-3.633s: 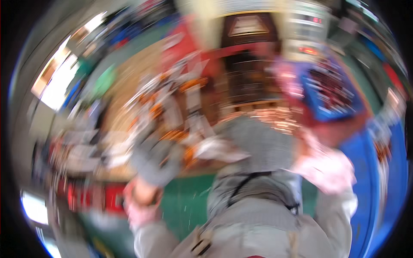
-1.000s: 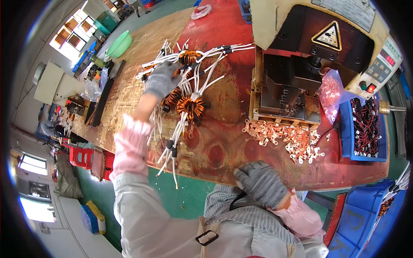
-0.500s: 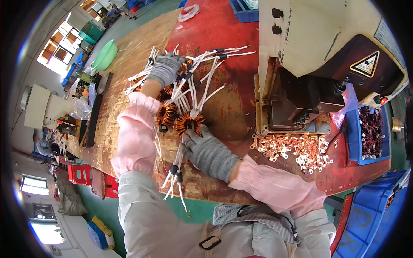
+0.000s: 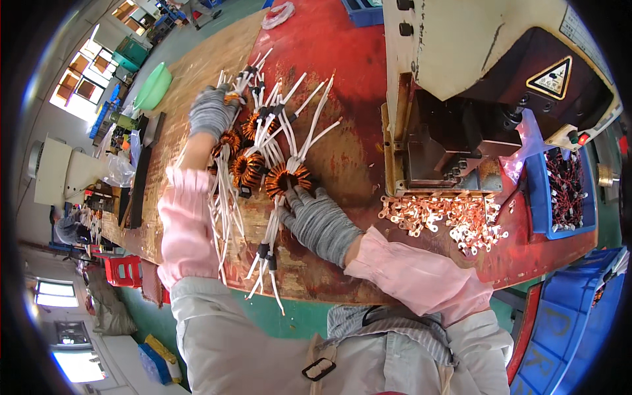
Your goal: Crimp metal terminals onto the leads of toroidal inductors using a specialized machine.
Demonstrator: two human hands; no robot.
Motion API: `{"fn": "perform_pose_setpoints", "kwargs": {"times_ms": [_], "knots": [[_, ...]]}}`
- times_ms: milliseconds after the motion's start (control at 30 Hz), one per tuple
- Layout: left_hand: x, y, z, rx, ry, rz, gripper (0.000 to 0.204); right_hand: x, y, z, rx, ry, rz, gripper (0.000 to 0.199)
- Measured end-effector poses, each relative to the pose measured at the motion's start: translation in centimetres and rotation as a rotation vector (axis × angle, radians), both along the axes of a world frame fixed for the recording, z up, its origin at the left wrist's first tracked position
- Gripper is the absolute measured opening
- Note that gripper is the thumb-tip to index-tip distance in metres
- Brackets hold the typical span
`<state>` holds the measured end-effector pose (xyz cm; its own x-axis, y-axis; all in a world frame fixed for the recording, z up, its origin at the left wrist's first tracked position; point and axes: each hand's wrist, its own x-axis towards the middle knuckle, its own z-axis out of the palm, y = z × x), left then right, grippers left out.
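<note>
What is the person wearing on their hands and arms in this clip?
Both hands wear grey knitted gloves: the left hand and the right hand. Over each forearm sits a loose pink sleeve cover, the left one and the right one, gathered at the wrist. Above them run the sleeves of a light grey work jacket. No markings show on gloves or sleeves.

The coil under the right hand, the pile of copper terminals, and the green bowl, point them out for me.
Coil [image 4: 288,180]: head view, on its copper-wound ring, at the right hand's [image 4: 320,224] fingers.
Copper terminals [image 4: 447,220]: head view, middle of the loose pile.
Green bowl [image 4: 153,87]: head view, on its inner wall.
</note>
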<state>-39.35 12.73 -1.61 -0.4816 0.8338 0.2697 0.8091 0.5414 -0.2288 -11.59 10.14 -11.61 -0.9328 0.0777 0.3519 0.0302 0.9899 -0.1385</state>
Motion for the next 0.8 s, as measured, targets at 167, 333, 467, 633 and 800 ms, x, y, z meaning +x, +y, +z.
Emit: {"fn": "perform_pose_setpoints", "kwargs": {"times_ms": [167,333,467,633,800], "knots": [[11.9,-4.9,-2.5,-0.154,-0.398,-0.259,0.065,4.3,-0.4,0.2,-0.151,-0.131,0.030,0.043],[12.5,-7.8,-5.9,-0.135,-0.261,-0.263,0.061,9.0,-1.9,0.7,-0.233,-0.200,0.121,0.047],[13.5,-4.9,-4.2,-0.455,-0.242,-0.104,0.053,11.9,-3.1,0.0,-0.235,-0.192,0.110,0.045],[13.8,-1.8,-4.7,-0.625,-0.153,-0.149,0.039,15.0,-4.1,-0.4,-0.270,-0.140,0.092,0.043],[15.7,-2.6,-4.0,-0.463,-0.215,-0.224,0.045,17.3,-3.4,-0.8,-0.318,-0.054,0.017,0.037]]}}
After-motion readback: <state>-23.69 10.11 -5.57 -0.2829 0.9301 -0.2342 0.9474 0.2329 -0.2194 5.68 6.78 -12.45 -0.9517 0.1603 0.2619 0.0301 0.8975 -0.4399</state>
